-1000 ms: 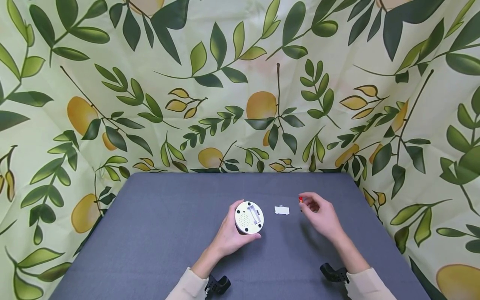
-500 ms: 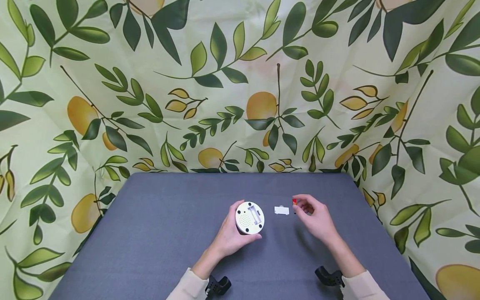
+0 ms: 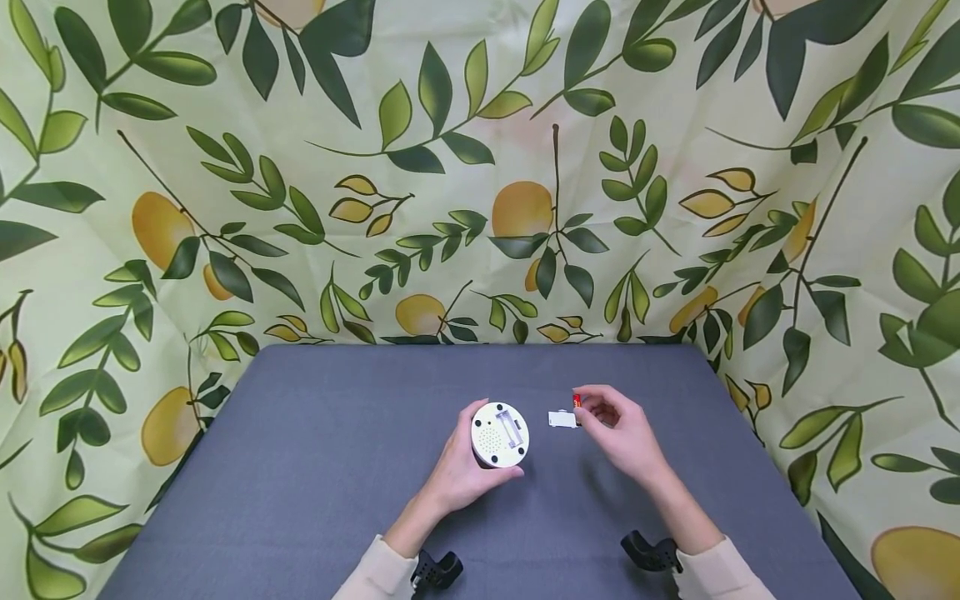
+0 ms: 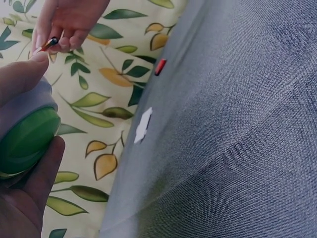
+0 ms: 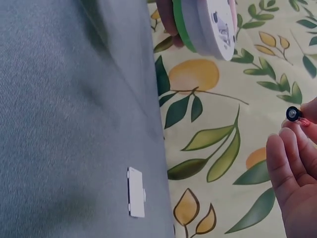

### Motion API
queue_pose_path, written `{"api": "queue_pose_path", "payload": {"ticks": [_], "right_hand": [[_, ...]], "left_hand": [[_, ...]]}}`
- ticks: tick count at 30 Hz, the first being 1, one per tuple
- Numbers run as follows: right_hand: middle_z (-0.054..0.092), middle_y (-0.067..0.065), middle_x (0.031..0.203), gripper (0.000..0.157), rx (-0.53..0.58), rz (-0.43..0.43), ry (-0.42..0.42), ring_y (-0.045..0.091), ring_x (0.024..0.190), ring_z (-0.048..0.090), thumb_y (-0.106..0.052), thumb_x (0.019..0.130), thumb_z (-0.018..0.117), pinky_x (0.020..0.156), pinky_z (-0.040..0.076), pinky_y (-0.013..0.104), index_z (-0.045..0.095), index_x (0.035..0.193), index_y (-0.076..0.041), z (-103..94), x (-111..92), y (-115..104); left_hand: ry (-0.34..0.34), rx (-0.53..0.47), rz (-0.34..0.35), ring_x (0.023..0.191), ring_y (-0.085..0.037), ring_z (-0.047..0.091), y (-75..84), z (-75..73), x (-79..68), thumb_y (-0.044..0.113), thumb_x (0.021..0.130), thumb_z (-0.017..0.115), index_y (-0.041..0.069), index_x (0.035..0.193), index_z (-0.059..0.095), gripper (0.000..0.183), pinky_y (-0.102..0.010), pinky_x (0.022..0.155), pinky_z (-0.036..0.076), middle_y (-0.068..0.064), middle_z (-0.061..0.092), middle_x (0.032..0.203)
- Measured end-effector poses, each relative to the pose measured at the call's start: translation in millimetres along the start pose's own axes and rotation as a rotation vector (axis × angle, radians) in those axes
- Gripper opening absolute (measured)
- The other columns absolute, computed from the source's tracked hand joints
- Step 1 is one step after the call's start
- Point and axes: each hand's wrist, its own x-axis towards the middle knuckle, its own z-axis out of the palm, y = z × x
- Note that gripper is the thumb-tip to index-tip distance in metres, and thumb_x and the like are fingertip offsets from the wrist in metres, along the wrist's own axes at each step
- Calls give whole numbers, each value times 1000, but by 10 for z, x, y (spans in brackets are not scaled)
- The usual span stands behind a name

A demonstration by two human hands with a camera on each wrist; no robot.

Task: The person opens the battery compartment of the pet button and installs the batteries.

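Observation:
My left hand (image 3: 461,479) holds a round white device (image 3: 491,446) by its sides, underside facing up. That underside shows small dark feet, a patch of speaker holes and an uncovered battery compartment (image 3: 510,428). In the left wrist view the device's other side is a green dome (image 4: 29,141). To the right, my right hand (image 3: 633,437) pinches a small red battery (image 3: 577,400) between thumb and fingertips, raised above the table and apart from the device. The white battery cover (image 3: 561,419) lies on the table between the hands, close to the right fingertips.
Another red battery (image 4: 160,67) lies on the grey cloth-covered table (image 3: 315,467), beyond the cover in the left wrist view. A leaf-and-fruit patterned curtain (image 3: 450,183) stands behind the table and along its sides. Black wrist mounts (image 3: 437,571) sit at both sleeves.
My right hand has moved left with the battery, closer to the device and beside the cover. The left hand and the device have stayed nearly still.

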Motion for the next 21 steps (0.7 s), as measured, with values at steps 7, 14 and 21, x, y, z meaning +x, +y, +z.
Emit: {"api": "queue_pose_path", "payload": {"ticks": [7,14,21], "right_hand": [[62,-1,87,25,37,13,-8,13,74,56,-12,87,69,66,48,23,65,112,-12,45,13,-57],[63,4,85,25,66,-20,-30,15,72,57,-5,87,68,64,47,23,64,112,-8,114,39,-183],[63,10,83,25,78,-21,-61,17,71,58,1,85,67,64,48,26,64,110,-2,133,35,-494]], "left_hand": [[-6,-10,-15,113,-14,50,-2,8,3,46,60,88,29,143,27,104,-40,94,40,7,51,129],[5,-5,33,112,-16,51,-20,19,3,45,61,87,22,143,28,104,-39,93,41,3,52,128],[7,-7,52,113,-16,51,-28,36,9,46,61,87,20,143,28,104,-39,94,41,3,52,128]]}}
